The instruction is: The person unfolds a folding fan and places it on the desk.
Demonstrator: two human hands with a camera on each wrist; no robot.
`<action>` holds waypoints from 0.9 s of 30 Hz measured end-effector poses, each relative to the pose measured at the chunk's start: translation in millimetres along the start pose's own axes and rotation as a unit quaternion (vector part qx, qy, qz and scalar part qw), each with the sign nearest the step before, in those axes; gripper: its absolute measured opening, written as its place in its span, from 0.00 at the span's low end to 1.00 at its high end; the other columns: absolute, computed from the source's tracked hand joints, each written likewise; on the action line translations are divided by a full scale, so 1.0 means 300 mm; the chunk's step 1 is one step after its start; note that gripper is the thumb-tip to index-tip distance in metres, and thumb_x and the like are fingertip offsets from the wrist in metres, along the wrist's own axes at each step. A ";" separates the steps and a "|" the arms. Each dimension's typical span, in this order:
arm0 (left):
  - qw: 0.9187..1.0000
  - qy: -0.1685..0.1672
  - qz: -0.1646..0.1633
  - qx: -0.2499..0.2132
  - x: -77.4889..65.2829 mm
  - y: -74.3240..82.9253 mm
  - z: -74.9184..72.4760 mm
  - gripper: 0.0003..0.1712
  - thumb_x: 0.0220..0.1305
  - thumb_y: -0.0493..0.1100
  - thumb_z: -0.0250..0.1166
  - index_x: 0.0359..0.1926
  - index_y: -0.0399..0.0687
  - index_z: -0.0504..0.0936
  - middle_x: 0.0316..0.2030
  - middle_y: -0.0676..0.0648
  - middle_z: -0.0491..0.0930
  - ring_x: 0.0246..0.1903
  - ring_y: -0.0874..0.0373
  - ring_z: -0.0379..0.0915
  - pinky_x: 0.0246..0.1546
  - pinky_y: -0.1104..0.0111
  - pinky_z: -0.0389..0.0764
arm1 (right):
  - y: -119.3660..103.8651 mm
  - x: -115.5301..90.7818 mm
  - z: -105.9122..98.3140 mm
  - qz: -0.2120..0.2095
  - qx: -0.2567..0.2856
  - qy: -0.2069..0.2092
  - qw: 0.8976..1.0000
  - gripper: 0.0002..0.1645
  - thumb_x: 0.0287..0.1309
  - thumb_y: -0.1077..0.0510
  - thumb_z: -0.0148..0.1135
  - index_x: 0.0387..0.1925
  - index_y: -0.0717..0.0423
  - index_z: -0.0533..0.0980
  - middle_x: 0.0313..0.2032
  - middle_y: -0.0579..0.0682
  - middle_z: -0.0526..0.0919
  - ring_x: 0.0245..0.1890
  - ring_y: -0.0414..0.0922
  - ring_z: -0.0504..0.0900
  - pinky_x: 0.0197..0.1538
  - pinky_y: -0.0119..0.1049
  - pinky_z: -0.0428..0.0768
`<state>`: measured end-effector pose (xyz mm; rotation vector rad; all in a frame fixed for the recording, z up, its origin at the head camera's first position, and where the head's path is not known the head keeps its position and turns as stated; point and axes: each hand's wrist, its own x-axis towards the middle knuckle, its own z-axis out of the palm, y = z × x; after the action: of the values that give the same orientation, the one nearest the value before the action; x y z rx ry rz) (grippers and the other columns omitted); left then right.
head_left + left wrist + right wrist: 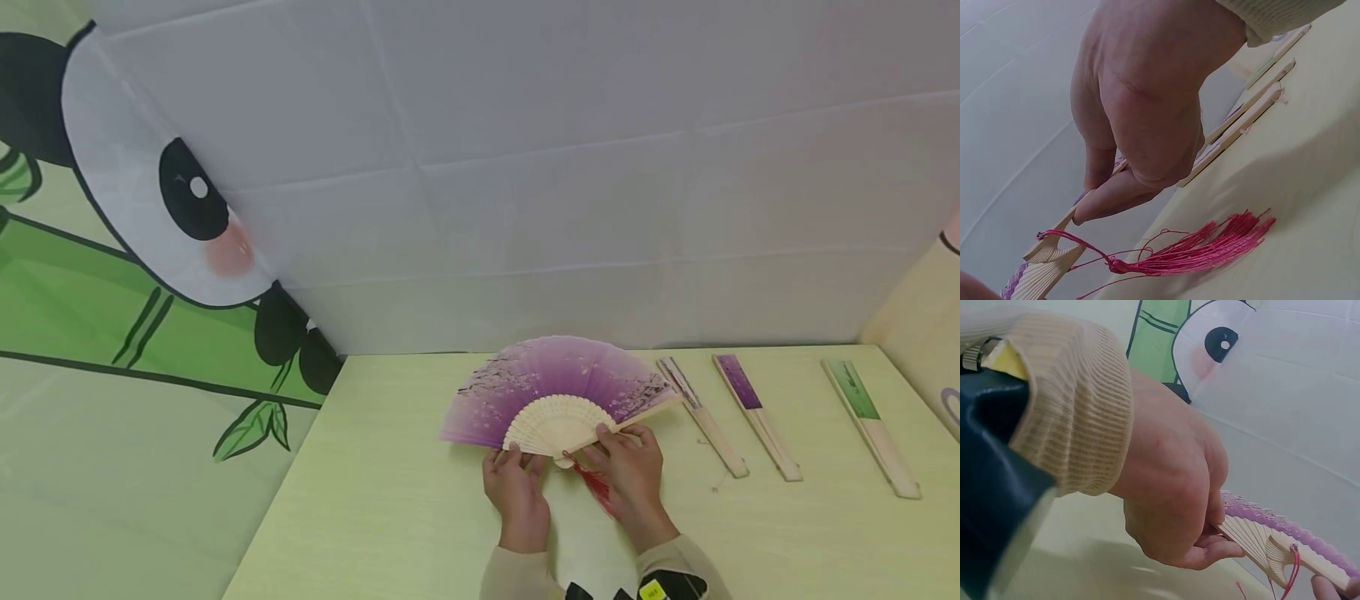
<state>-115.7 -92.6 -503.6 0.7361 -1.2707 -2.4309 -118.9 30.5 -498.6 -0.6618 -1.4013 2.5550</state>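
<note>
A spread purple folding fan (558, 371), with dark branch and pale blossom prints and cream ribs, is held above the table by both hands. At its left lower edge, my left hand (516, 492) pinches the outer rib between thumb and fingers; the right wrist view shows this left hand (1175, 481) from behind. My right hand (630, 467) grips the right outer stick near the pivot, thumb on top. This right hand (1141, 106) fills much of the left wrist view. From the pivot hangs a red tassel (1204, 247), loose beneath the fan.
Three folded fans lie to the right on the pale table (360, 500): a patterned one (705, 417), a purple one (757, 417) and a green one (872, 429). A white cloth wall (525, 208) with a panda print rises behind the table.
</note>
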 end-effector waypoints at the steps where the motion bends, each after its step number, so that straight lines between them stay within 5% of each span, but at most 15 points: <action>1: 1.000 0.002 -0.001 0.000 0.004 0.004 -0.002 0.14 0.79 0.31 0.53 0.61 0.30 0.67 0.39 0.49 0.77 0.34 0.62 0.76 0.36 0.72 0.86 | 0.004 0.002 0.007 0.000 0.000 -0.001 1.000 0.13 0.75 0.69 0.59 0.47 0.64 0.62 0.29 0.47 0.79 0.30 0.38 0.86 0.40 0.34 0.91; 15: 0.999 0.042 0.002 -0.020 0.076 0.037 -0.034 0.18 0.79 0.34 0.54 0.64 0.35 0.64 0.39 0.50 0.76 0.36 0.62 0.74 0.37 0.74 0.84 | 0.079 0.027 0.101 0.017 0.033 -0.005 0.999 0.12 0.75 0.70 0.56 0.53 0.70 0.64 0.38 0.55 0.80 0.34 0.40 0.88 0.40 0.33 0.90; 27: 0.998 0.052 -0.005 -0.018 0.130 0.098 -0.071 0.29 0.81 0.38 0.54 0.76 0.35 0.57 0.42 0.51 0.76 0.39 0.63 0.75 0.42 0.75 0.83 | 0.143 0.047 0.176 0.042 0.025 -0.045 0.998 0.16 0.78 0.69 0.52 0.59 0.73 0.62 0.59 0.76 0.74 0.47 0.51 0.88 0.47 0.38 0.90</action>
<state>-135.0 -142.2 -501.3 0.8486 -1.1828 -2.3830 -151.8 -28.7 -513.9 -0.6183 -1.3595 2.7058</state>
